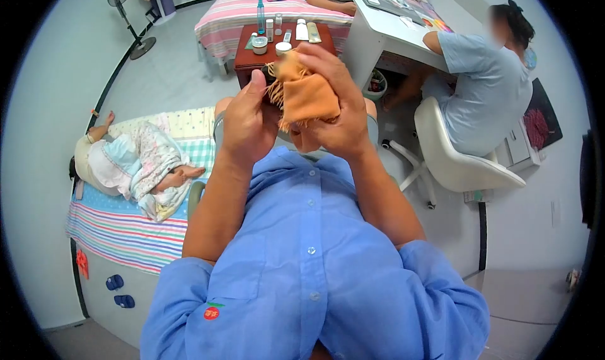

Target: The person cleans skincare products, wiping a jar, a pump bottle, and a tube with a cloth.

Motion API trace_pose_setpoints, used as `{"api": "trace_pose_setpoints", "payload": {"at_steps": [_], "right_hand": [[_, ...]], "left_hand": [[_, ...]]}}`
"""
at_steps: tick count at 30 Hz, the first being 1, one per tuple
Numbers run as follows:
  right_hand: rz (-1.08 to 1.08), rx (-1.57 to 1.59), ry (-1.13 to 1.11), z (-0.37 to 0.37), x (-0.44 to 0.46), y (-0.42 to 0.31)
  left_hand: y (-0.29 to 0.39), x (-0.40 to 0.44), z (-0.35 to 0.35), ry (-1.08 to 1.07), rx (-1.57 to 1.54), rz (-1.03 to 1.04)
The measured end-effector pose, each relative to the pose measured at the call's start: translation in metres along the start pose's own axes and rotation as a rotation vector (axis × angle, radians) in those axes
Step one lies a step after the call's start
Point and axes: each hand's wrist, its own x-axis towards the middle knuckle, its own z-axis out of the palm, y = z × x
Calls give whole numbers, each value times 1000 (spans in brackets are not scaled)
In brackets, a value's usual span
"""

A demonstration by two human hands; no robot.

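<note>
An orange fringed cloth [310,100], folded into a small bundle, is held up in front of my chest. My right hand [340,105] wraps round its right side, with the fingers curled over the top. On the left, my left hand [247,120] grips the bundle's edge with the thumb raised; its other fingers are partly hidden behind the cloth. Loose fringe hangs along the left side and lower edge of the cloth. Something dark shows between the left thumb and the fringe, too covered to name.
Beyond my hands stands a reddish-brown table [246,59] with several bottles and jars. A person sits on a white chair [450,152] by a white desk [372,35]. Someone lies on a floor mat [126,237] at left. A bed [217,23] and a fan [129,29] are farther back.
</note>
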Motion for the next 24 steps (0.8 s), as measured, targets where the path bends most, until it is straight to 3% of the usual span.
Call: {"api": "trace_pose_setpoints", "payload": {"at_steps": [4, 9, 14, 16, 17, 20, 21, 23, 24], "right_hand": [[-57, -22, -67, -1, -1, -7], [483, 400, 71, -2, -2, -19], [398, 386, 36, 0, -4, -12], [-84, -16, -98, 0, 2, -13], [-111, -30, -113, 3, 4, -14], [-108, -74, -161, 3, 9, -17], [-108, -76, -161, 5, 8, -17], [159, 82, -3, 12, 3, -17], [159, 84, -4, 13, 2, -15]], "left_hand": [[-3, -1, -4, -29, 199, 57], [-8, -1, -7, 20, 173, 58], [-6, -2, 3, -42, 62, -61], [-11, -4, -6, -26, 152, -66], [-11, -4, -9, -1, 132, -61], [-7, -4, 3, 4, -20, -36], [-8, -4, 1, 25, 119, 29], [-16, -1, -5, 85, 392, 207], [-16, -1, -3, 86, 392, 209]]}}
